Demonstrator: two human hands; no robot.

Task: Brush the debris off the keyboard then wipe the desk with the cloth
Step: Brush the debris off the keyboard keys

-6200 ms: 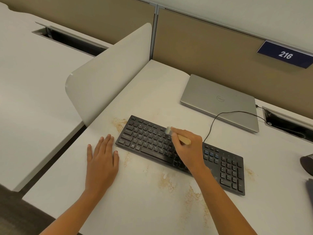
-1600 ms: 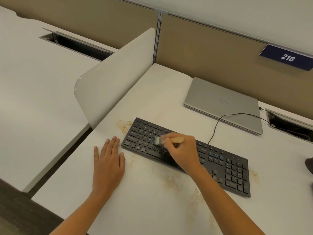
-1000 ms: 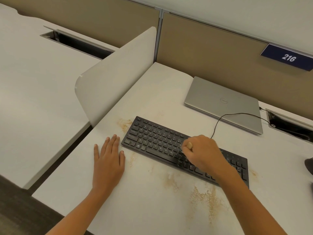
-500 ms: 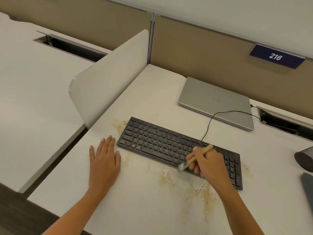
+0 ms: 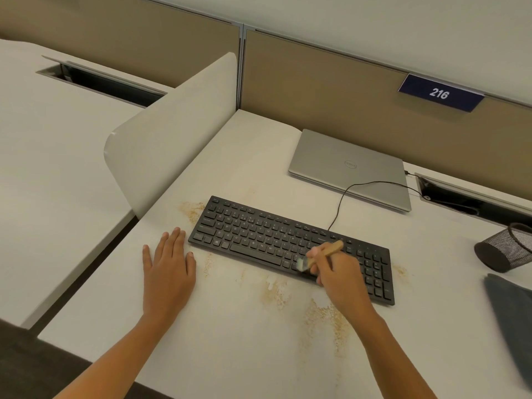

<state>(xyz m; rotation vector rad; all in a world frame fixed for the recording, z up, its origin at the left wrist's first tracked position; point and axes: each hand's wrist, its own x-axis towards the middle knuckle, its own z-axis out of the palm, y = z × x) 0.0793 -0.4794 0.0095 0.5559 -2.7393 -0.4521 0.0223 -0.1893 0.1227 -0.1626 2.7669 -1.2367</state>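
Note:
A black keyboard point(image 5: 259, 234) lies slanted on the white desk point(image 5: 244, 335). My right hand point(image 5: 336, 276) grips a small wooden-handled brush point(image 5: 331, 249), its pale bristles on the keys near the keyboard's front edge, right of the middle. My left hand point(image 5: 168, 266) rests flat on the desk just left of the keyboard, fingers straight. Tan crumbly debris point(image 5: 325, 318) is strewn on the desk in front of the keyboard and at its far left corner. A dark grey cloth point(image 5: 512, 315) lies at the right edge.
A shut silver laptop point(image 5: 351, 168) sits behind the keyboard, whose cable loops toward it. A black mesh pen cup point(image 5: 506, 249) lies tipped at the right. A white divider panel point(image 5: 172, 131) stands on the left. Cable slots open at the back.
My right hand swept the brush from the keyboard's left half to its right half, then to its front edge. More debris lies on the desk in front. My left hand stayed put.

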